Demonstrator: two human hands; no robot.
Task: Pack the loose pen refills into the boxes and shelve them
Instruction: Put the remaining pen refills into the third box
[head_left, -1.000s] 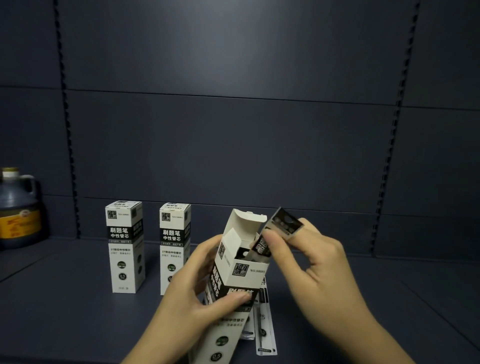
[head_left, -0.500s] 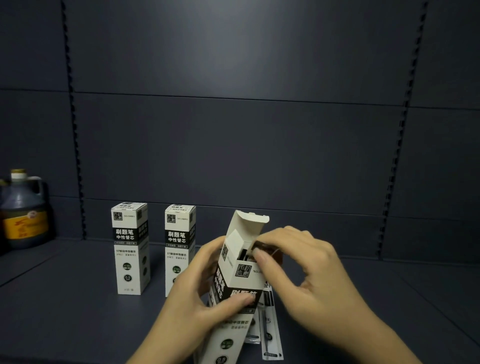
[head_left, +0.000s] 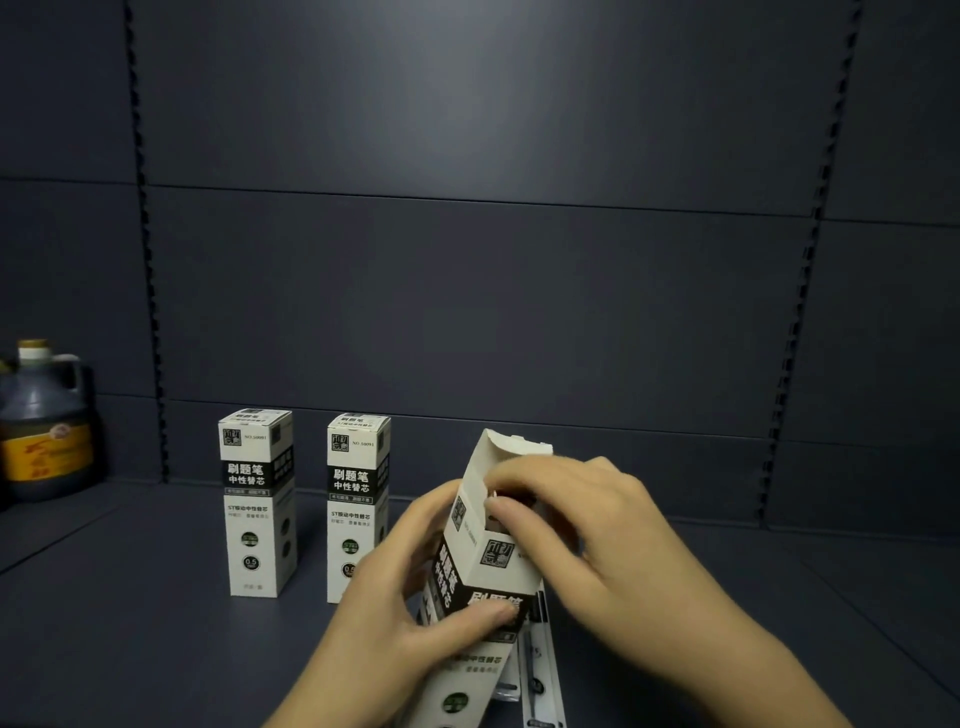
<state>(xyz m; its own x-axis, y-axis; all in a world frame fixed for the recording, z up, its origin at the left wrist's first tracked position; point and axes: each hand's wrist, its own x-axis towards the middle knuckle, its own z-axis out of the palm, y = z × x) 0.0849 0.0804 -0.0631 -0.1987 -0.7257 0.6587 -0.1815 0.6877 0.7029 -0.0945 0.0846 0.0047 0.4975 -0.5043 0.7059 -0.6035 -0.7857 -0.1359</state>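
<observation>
- I see my left grip (head_left: 400, 597) grasping the tilted open box (head_left: 480, 561) at 6 o'clock on the shelf (head_left: 130, 623).
- My right grip (head_left: 587, 540), fingers curled, sits at the box mouth; whether it holds anything I cannot tell.
- Two shut boxes (head_left: 257, 499) stand at 9 o'clock.

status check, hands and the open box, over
Left hand grips the open box, tilted, flap up. Right hand fingers at the box mouth, contents hidden. Refill packets lie beneath. Nothing blocking.

Left shelved box (head_left: 256, 499): "刷题笔 中性替芯", "NO.50091", "0.5". Box beside it (head_left: 357, 506): same txt.
</observation>
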